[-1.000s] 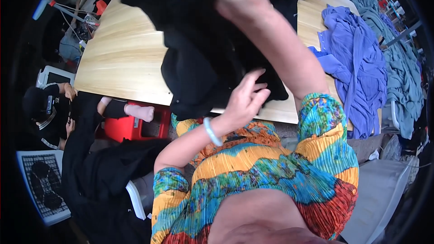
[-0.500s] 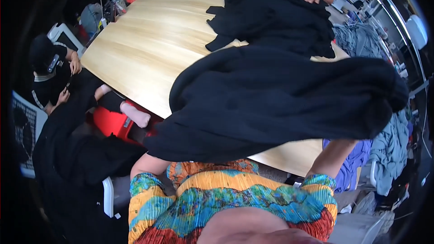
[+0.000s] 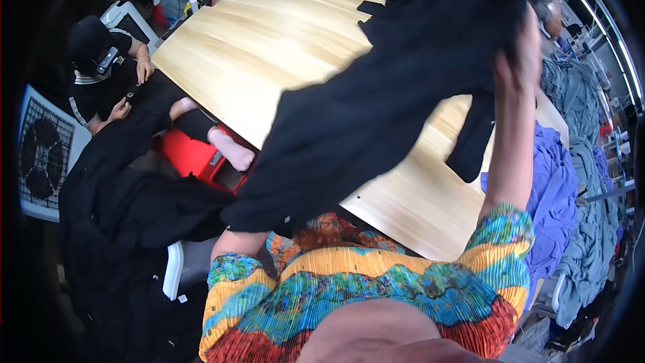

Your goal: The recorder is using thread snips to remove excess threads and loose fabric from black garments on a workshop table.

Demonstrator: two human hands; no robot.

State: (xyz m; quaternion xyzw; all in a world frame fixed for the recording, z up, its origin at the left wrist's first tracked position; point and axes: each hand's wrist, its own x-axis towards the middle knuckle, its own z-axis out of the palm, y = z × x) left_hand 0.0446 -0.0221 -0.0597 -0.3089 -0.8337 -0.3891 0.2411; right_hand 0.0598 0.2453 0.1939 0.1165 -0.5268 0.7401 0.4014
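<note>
A large black garment point(image 3: 363, 114) hangs stretched out in front of me, slanting from the lower left up to the far right. High at its right end is my right hand point(image 3: 521, 60), smeared a little by motion, closed on the cloth. At the garment's lower left corner my left forearm point(image 3: 238, 242) goes in under the fabric, which hides the left hand and its fingers. A dark sleeve-like part dangles at the right over the wooden table point(image 3: 269, 33).
More black cloth drapes at the left, by a red stool point(image 3: 191, 154) and a co-worker point(image 3: 97, 60) holding a small tool. Purple garments point(image 3: 547, 195) and grey garments point(image 3: 598, 235) are heaped on the right. Another person point(image 3: 553, 7) stands at the far right.
My right hand has risen and moved away from me, pulling the black garment's right end up toward the far right. The left end stays low. The view has shifted somewhat.
</note>
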